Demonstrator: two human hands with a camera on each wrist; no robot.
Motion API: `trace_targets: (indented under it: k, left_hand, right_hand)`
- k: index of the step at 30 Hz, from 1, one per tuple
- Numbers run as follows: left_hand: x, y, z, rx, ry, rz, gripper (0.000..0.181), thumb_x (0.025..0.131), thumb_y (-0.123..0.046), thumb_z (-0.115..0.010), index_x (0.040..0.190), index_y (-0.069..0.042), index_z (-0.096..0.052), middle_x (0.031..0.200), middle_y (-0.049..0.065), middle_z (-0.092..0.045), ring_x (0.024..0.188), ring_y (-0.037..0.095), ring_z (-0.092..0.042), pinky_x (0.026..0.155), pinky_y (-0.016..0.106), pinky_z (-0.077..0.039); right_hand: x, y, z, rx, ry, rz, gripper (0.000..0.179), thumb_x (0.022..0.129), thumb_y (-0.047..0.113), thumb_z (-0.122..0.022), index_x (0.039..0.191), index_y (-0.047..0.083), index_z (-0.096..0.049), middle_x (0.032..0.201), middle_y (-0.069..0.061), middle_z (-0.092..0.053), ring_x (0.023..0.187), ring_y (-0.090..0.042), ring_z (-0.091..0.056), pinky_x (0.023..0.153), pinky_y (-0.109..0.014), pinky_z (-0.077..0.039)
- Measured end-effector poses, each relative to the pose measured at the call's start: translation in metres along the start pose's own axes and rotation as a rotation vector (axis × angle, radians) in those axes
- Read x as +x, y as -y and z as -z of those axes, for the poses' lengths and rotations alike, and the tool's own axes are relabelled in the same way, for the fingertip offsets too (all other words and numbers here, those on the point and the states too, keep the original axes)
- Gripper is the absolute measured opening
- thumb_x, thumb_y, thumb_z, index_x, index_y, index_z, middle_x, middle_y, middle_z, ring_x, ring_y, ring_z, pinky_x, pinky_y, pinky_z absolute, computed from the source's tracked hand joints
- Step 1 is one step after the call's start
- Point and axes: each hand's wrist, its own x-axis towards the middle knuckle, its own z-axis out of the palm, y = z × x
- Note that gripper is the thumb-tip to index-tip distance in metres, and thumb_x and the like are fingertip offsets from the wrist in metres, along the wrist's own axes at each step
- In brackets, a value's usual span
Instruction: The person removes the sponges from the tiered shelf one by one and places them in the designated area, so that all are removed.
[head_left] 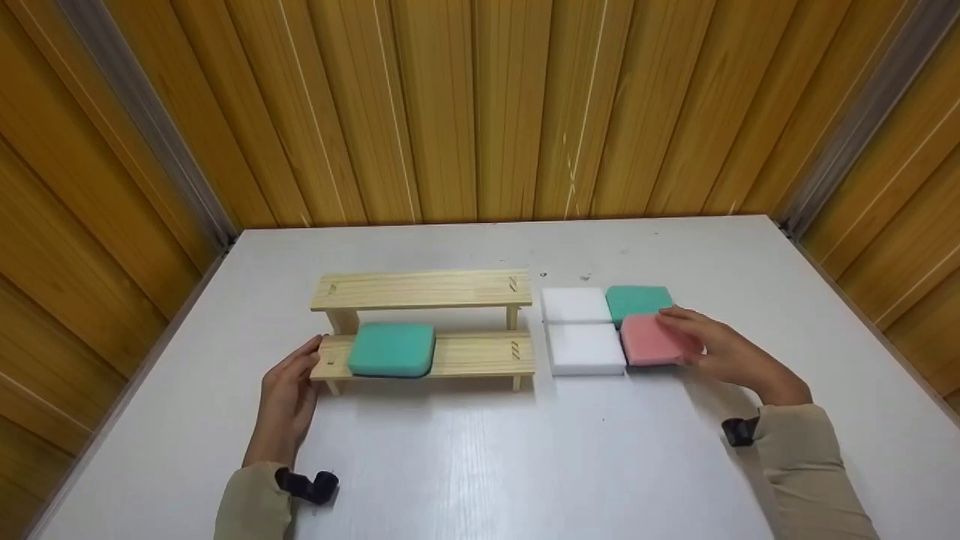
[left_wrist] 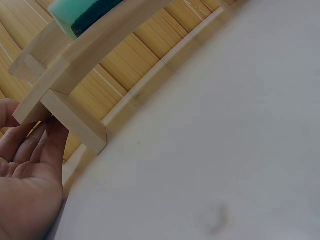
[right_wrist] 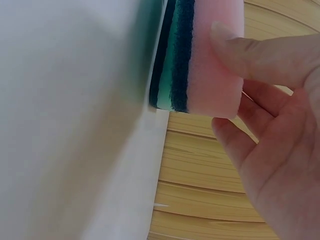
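A two-tier wooden rack (head_left: 480, 352) stands on the table. My left hand (head_left: 289, 394) grips the left end of its lower board, with fingers beneath the board (left_wrist: 75, 70) in the left wrist view. On that lower board lies a green sponge (head_left: 391, 349) with a dark underside. To the right of the rack, my right hand (head_left: 724, 349) holds a pink sponge (head_left: 652, 339) between thumb and fingers. Its dark scouring layer shows in the right wrist view, where the pink sponge (right_wrist: 215, 65) partly covers a green one.
Two white sponges (head_left: 586, 349) lie side by side, left of the pink one. Another green sponge (head_left: 637, 300) sits behind the pink sponge. The white table (head_left: 480, 465) backs onto a wood-patterned wall (head_left: 510, 112). Similar panels flank both sides.
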Motion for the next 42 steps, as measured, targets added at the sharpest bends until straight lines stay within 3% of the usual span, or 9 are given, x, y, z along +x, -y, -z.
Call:
trace_targets:
  k: [27,42]
  left_hand:
    - [-0.0005,0.0008,0.0006,-0.006,0.014,-0.006,0.049,0.097,-0.002,-0.048,0.145,-0.004,-0.039,0.154,0.007,-0.036,0.139,0.013,-0.040,0.104,0.016,-0.046]
    - [0.0013,0.0021,0.0004,0.018,-0.003,-0.046,0.048,0.095,0.000,-0.050,0.143,-0.001,-0.041,0.152,0.008,-0.038,0.138,0.015,-0.041,0.105,0.018,-0.046]
  right_hand:
    - [0.0027,-0.0038,-0.0073,0.004,0.054,-0.048,0.063,0.084,-0.010,-0.061,0.143,-0.002,-0.040,0.149,-0.028,-0.034,0.137,-0.052,-0.026,0.111,-0.067,-0.026]
    - [0.0036,-0.0050,-0.0094,0.019,0.085,-0.091,0.064,0.087,0.002,-0.066,0.145,0.002,-0.039,0.150,-0.029,-0.031,0.138,-0.053,-0.023,0.112,-0.068,-0.023]
